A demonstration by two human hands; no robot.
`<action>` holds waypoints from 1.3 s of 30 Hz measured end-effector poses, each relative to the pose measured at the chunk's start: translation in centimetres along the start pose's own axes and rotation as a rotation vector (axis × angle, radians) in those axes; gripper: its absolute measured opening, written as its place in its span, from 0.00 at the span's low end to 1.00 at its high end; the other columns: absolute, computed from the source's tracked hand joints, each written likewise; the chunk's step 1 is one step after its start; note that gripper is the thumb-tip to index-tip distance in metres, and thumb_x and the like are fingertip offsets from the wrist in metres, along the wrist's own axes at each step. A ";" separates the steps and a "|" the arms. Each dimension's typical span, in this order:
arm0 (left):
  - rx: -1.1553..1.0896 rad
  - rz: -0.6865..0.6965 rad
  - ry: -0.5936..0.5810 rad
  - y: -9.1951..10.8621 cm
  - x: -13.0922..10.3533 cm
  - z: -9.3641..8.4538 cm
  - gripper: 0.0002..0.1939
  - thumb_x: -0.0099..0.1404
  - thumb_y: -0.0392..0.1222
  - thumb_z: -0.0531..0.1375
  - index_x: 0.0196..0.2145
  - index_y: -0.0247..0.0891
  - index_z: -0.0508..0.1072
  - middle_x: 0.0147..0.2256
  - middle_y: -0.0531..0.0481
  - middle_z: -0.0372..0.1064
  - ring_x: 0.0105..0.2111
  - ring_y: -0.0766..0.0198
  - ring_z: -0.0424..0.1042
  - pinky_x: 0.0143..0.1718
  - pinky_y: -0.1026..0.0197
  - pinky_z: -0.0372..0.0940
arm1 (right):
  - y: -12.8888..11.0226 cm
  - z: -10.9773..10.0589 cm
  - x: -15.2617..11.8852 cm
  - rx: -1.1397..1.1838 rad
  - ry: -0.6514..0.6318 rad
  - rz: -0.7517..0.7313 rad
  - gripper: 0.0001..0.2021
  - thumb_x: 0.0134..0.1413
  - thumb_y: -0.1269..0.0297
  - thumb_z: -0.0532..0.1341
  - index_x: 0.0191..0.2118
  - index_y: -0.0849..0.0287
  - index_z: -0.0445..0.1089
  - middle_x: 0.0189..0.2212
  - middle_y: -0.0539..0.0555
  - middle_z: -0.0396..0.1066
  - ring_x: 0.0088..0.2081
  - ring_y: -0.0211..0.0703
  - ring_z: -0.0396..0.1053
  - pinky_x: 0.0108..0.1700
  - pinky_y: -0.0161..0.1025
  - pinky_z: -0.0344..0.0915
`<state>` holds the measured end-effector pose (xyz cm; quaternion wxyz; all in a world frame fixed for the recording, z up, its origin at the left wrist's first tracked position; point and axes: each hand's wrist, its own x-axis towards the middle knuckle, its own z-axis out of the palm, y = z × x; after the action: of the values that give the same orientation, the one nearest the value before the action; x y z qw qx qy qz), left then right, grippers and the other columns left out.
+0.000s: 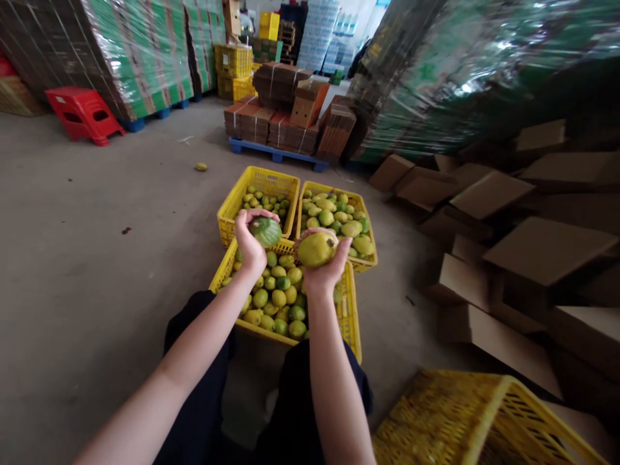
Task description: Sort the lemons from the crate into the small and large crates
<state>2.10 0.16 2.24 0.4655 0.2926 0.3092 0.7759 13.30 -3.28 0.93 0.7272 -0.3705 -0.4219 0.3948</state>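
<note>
My left hand [252, 242] is closed round a green lemon [266, 232], its fingers over the top. In the upturned palm of my right hand [327, 271] lies a large yellow lemon [316, 250], gripped by thumb and fingers. Both hands are raised above the near yellow crate [356, 316], which holds many yellow and green lemons [278, 298]. Behind it on the left stands a second crate [230, 213] with small lemons in its lower part. The third crate [371, 252], back right, is filled with larger yellow and green lemons [339, 213].
A single lemon [200, 166] lies on the floor. Flattened and open cardboard boxes [547, 252] are heaped on the right, above an overturned yellow crate [445, 413]. A blue pallet [276, 154] bears bundled cardboard [271, 123]. A red stool [84, 115] stands by wrapped stacks [140, 58].
</note>
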 end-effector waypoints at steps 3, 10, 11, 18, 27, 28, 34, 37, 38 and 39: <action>0.178 0.087 -0.105 -0.1 -1.4 0.4 0.31 0.70 0.60 0.47 0.20 0.41 0.77 0.24 0.48 0.75 0.31 0.59 0.76 0.41 0.58 0.68 | 0.4 1.1 -0.6 -0.095 0.176 -0.041 0.28 0.61 0.38 0.49 0.29 0.56 0.73 0.27 0.53 0.73 0.31 0.47 0.73 0.40 0.46 0.72; 0.277 0.268 -0.236 -1.0 -2.2 -0.1 0.31 0.72 0.58 0.47 0.23 0.42 0.81 0.26 0.48 0.77 0.32 0.58 0.77 0.41 0.56 0.68 | 0.4 0.8 -1.2 -0.508 0.252 -0.515 0.20 0.68 0.53 0.51 0.33 0.55 0.76 0.31 0.53 0.77 0.35 0.46 0.75 0.41 0.44 0.70; 0.286 0.298 -0.253 -1.0 -2.2 -0.2 0.31 0.72 0.58 0.47 0.23 0.41 0.81 0.26 0.48 0.77 0.32 0.58 0.77 0.41 0.56 0.69 | 0.3 0.6 -1.2 -0.525 0.249 -0.566 0.20 0.68 0.55 0.50 0.33 0.56 0.76 0.31 0.53 0.77 0.34 0.46 0.75 0.40 0.43 0.70; 0.328 0.400 -0.325 -0.8 -2.4 -0.4 0.31 0.72 0.59 0.47 0.23 0.42 0.81 0.26 0.48 0.77 0.31 0.58 0.76 0.39 0.55 0.70 | 0.1 0.2 -1.2 -0.552 0.263 -0.657 0.21 0.68 0.61 0.47 0.32 0.56 0.76 0.30 0.52 0.77 0.33 0.45 0.76 0.39 0.43 0.70; 0.196 -0.045 -0.206 -1.0 -1.6 0.2 0.23 0.67 0.50 0.53 0.20 0.40 0.77 0.24 0.48 0.75 0.32 0.58 0.77 0.40 0.58 0.69 | 0.9 1.0 -0.5 -0.230 0.428 -0.079 0.16 0.60 0.55 0.54 0.29 0.56 0.74 0.28 0.50 0.74 0.32 0.43 0.73 0.42 0.42 0.71; 0.141 -0.242 -0.140 -1.1 -1.1 0.2 0.21 0.66 0.46 0.53 0.20 0.39 0.76 0.22 0.48 0.74 0.30 0.59 0.76 0.39 0.59 0.70 | 1.4 0.9 0.0 -0.136 0.484 0.082 0.15 0.58 0.55 0.55 0.28 0.55 0.73 0.27 0.50 0.73 0.31 0.43 0.72 0.41 0.43 0.72; -0.224 -1.003 0.129 -0.5 0.7 0.2 0.14 0.67 0.39 0.50 0.34 0.34 0.75 0.24 0.49 0.74 0.24 0.62 0.74 0.31 0.60 0.70 | 1.8 -0.7 2.1 0.412 0.336 0.640 0.15 0.55 0.51 0.50 0.33 0.55 0.67 0.25 0.53 0.73 0.27 0.47 0.73 0.29 0.47 0.75; -0.281 -0.973 0.125 0.4 0.6 0.5 0.15 0.68 0.43 0.51 0.41 0.34 0.74 0.28 0.47 0.75 0.27 0.60 0.76 0.31 0.60 0.72 | 0.2 -1.3 2.2 0.539 0.250 0.619 0.13 0.53 0.56 0.54 0.39 0.57 0.68 0.28 0.54 0.75 0.29 0.46 0.75 0.28 0.42 0.75; -0.290 -0.967 0.129 0.6 0.5 0.6 0.16 0.68 0.44 0.51 0.43 0.33 0.73 0.28 0.46 0.75 0.28 0.59 0.76 0.31 0.60 0.72 | -0.4 -1.5 2.1 0.544 0.224 0.631 0.13 0.52 0.57 0.55 0.41 0.58 0.68 0.29 0.55 0.76 0.29 0.45 0.74 0.27 0.39 0.74; -0.299 -0.974 0.139 0.8 0.5 0.7 0.17 0.68 0.44 0.50 0.45 0.33 0.73 0.28 0.45 0.74 0.28 0.58 0.76 0.30 0.60 0.73 | -0.9 -1.6 2.1 0.542 0.197 0.661 0.15 0.53 0.57 0.55 0.42 0.60 0.68 0.29 0.56 0.76 0.27 0.44 0.73 0.24 0.37 0.72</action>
<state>1.98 0.42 3.36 0.7879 -0.0073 0.3256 0.5226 15.68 -2.12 1.76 0.6697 -0.3174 -0.0905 0.6653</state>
